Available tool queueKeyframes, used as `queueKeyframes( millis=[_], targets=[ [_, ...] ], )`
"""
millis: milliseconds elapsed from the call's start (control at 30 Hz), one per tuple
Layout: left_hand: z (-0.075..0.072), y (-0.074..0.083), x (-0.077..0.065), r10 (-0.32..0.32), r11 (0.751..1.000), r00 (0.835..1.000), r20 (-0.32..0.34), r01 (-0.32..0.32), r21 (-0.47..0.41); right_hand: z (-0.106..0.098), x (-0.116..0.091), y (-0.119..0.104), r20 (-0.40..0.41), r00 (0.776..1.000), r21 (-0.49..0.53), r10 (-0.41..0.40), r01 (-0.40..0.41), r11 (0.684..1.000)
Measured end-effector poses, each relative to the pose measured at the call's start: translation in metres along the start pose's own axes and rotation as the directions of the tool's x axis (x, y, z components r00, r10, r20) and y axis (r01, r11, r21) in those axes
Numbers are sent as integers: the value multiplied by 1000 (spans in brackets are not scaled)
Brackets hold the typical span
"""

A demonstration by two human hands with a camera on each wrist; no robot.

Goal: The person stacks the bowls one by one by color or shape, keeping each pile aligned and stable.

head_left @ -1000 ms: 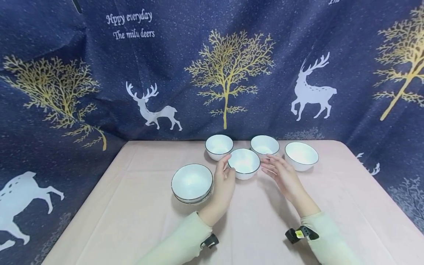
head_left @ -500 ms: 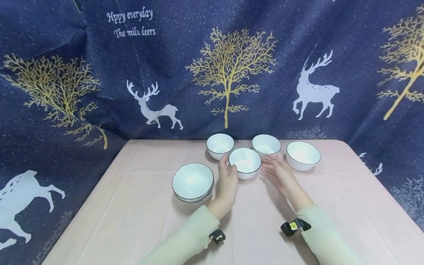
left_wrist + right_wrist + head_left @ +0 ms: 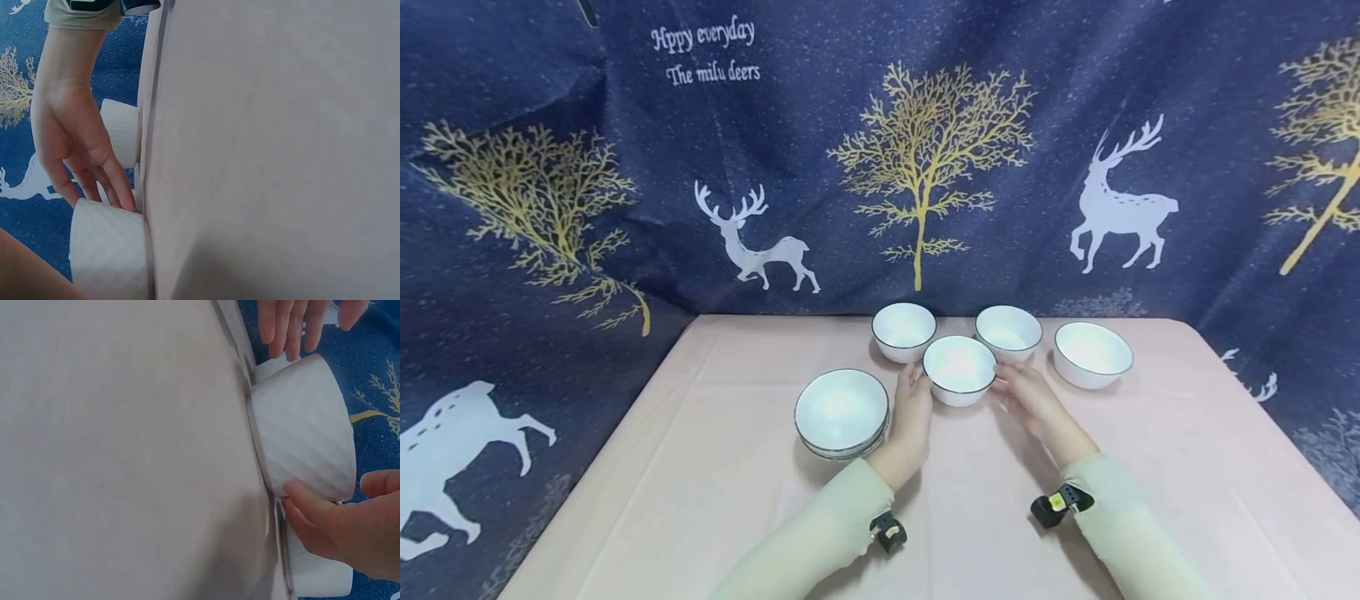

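Note:
A white bowl with a dark rim [image 3: 960,367] stands upright on the table, between my two hands. My right hand [image 3: 1036,405] touches its right side with fairly straight fingers; in the right wrist view, a fingertip [image 3: 295,488] rests on the patterned wall and the thumb stays apart. At the bowl's left, my left hand [image 3: 910,421] has extended fingers close to the wall; the right wrist view shows a small gap between them. Just left of that hand is a stack of bowls [image 3: 841,412]. Behind stand two more bowls, one at back left [image 3: 904,327] and one at back right [image 3: 1009,329].
Another white bowl [image 3: 1092,354] stands farther right. A pale pink cloth [image 3: 700,492] covers the table. Directly behind its far edge hangs a dark blue curtain [image 3: 820,150] printed with deer and golden trees.
My right hand has moved left until its fingers touch the middle bowl. My left hand stays near the bowl's left side. The whole view has shifted slightly; the bowls keep their arrangement.

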State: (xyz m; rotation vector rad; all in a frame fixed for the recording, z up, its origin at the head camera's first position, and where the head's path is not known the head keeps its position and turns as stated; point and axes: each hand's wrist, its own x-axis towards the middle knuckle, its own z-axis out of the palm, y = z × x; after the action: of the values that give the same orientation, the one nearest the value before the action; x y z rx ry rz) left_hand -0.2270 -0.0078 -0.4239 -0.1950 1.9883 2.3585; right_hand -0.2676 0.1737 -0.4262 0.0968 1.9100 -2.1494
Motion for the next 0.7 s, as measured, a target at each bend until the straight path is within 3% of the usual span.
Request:
queueKeyframes(
  millis=[267, 700],
  targets=[
    [3, -9, 6, -20, 999, 1000, -19, 19, -26, 0, 5, 0, 12, 998, -70, 61, -60, 996],
    [6, -9, 3, -14, 999, 1000, 5, 14, -43, 1, 8, -2, 55, 997, -128, 52, -45, 991]
  ],
)
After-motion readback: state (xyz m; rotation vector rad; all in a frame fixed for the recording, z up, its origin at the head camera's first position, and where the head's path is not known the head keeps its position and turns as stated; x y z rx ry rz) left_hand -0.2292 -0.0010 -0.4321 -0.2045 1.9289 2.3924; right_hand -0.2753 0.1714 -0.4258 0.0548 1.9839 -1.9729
